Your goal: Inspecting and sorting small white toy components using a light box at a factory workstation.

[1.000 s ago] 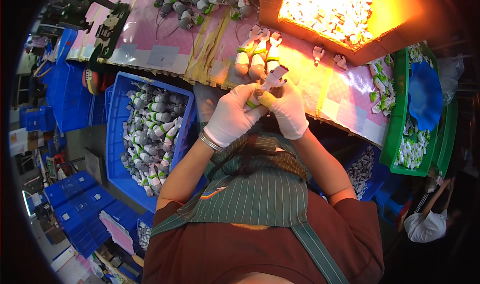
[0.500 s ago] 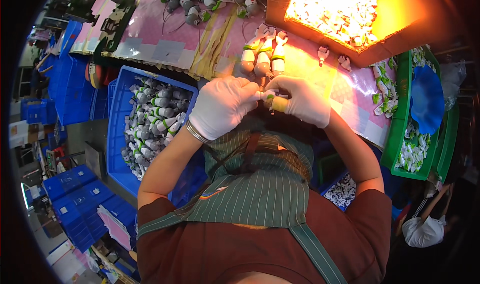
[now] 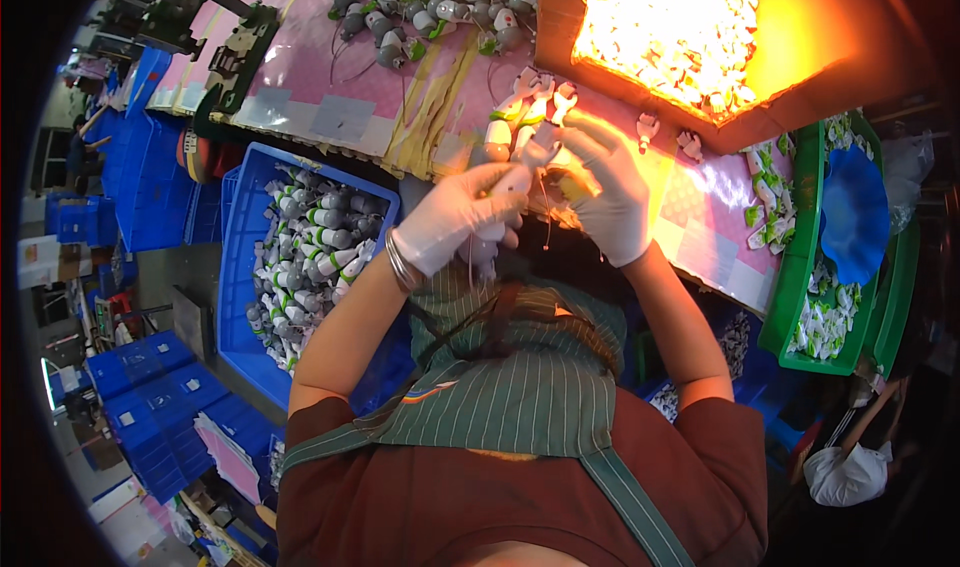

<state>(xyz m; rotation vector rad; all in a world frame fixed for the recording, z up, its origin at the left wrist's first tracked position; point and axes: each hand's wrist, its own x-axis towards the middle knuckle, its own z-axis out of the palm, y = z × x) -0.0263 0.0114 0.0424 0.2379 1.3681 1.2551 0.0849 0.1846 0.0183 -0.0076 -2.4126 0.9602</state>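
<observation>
Both my hands wear white gloves and meet over the table's near edge. My left hand [image 3: 465,217] is closed round a small white-and-grey toy figure [image 3: 512,183], whose lower part shows beneath the fingers. My right hand [image 3: 610,192], with a yellow wrap on one digit, pinches a pale forked toy piece [image 3: 541,147]; the exact grip is partly blurred. Thin cords dangle beneath the hands. Just beyond them, several white-and-grey figures with green bands [image 3: 498,132] lie side by side, partly covered by my fingers.
A blue bin [image 3: 228,267] of similar figures stands at left. Grey-and-white figures [image 3: 440,12] are heaped at the far side. A brightly lit cardboard box [image 3: 690,127] holds small white parts. Green trays [image 3: 790,337] with a blue dish [image 3: 853,207] stand at right. Loose pieces [image 3: 648,130] lie nearby.
My hands have moved apart a little. My left hand has turned and lowered, showing more of the toy figure. My right hand has lifted its fingers toward the row of figures.
</observation>
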